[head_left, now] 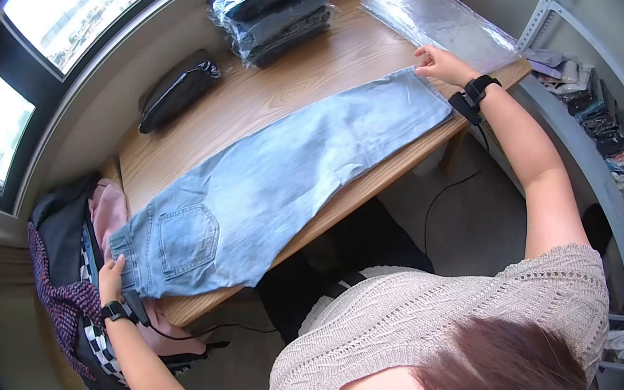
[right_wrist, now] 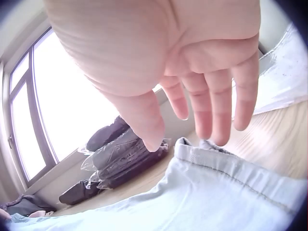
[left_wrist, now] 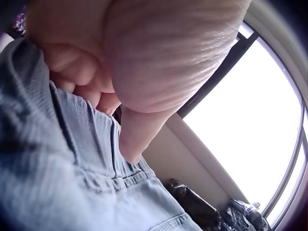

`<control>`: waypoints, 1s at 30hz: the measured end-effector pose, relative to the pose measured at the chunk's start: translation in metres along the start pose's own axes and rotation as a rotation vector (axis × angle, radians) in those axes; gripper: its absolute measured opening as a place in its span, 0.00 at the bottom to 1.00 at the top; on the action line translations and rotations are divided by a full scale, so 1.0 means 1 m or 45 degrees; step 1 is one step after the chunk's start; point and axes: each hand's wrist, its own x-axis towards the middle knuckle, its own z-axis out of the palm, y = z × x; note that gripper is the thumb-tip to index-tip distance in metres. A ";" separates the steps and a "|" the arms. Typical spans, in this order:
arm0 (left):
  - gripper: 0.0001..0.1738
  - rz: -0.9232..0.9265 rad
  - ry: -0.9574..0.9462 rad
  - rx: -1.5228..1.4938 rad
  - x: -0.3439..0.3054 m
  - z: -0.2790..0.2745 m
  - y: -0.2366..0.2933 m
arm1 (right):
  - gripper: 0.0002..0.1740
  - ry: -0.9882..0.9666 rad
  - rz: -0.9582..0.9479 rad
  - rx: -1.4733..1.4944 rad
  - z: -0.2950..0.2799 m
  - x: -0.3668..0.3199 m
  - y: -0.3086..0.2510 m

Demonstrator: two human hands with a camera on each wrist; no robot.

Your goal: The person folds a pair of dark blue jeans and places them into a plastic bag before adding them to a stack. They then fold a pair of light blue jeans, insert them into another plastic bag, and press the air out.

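Observation:
Light blue jeans (head_left: pixel 277 176), folded lengthwise, lie across the wooden table, with a back pocket (head_left: pixel 189 237) facing up. At the elastic waistband (left_wrist: pixel 91 130), my left hand (head_left: pixel 110 280) grips the cloth, thumb on top and fingers curled behind the edge. Over by the leg hem (right_wrist: pixel 231 168), my right hand (head_left: pixel 444 65) hovers with its fingers extended. The right wrist view shows those fingertips (right_wrist: pixel 220 137) just above the hem corner, thumb apart from them and nothing pinched between.
Bagged folded garments (head_left: pixel 273 15) are stacked at the back of the table (head_left: pixel 288 85), beside a dark bagged bundle (head_left: pixel 179 90). Clear plastic bags (head_left: pixel 439 18) lie at the right end. Clothes (head_left: pixel 65 240) are heaped at the left; a metal shelf (head_left: pixel 611 199) holds packed garments at right.

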 end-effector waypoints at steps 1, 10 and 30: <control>0.19 0.025 0.048 0.070 -0.001 0.006 -0.011 | 0.19 0.043 0.142 -0.033 0.010 -0.003 0.016; 0.29 0.256 -0.069 -0.141 -0.057 0.030 -0.018 | 0.29 0.002 0.663 -0.216 0.039 -0.041 0.030; 0.10 0.102 0.511 -0.021 -0.134 0.101 0.054 | 0.17 0.388 0.245 -0.499 -0.037 0.027 0.023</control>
